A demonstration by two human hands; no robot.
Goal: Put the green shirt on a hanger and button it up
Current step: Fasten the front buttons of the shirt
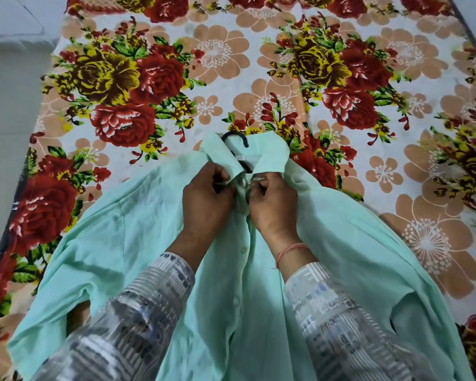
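Head view, looking down onto a bed covered with a flowered bedsheet (231, 64).

Green shirt (116, 243): lies front-up on the sheet at the near edge of the bed, about midway between the left and right edges. Its body runs toward the camera and the sleeves are spread to either side. The collar (270, 155) points toward the far edge and is partly turned up.

Hanger (235, 137): dark, inside the shirt. Only the hook shows, coming out of the neck opening and lying on the sheet just beyond the collar. A short dark stretch also shows inside the neck.

Left hand (206, 199): fingers curled and pinching the shirt's front edge just under the collar, on the left side of the opening.

Right hand (272, 204): fingers curled and pinching the opposite front edge at the same height. The two hands are nearly touching over the top of the button strip. The fingertips (259, 185) cover the spot, so whether the top button is through its hole cannot be told.

Buttons: two small pale buttons (243, 251) show lower on the strip, between the forearms. Whether they are fastened is unclear.

A thin orange thread (289, 251) is tied round the right wrist. Both forearms are in striped grey-white sleeves (154, 298) and rest over the shirt's lower body.

Pale floor (8, 133) shows past the bed's left edge.
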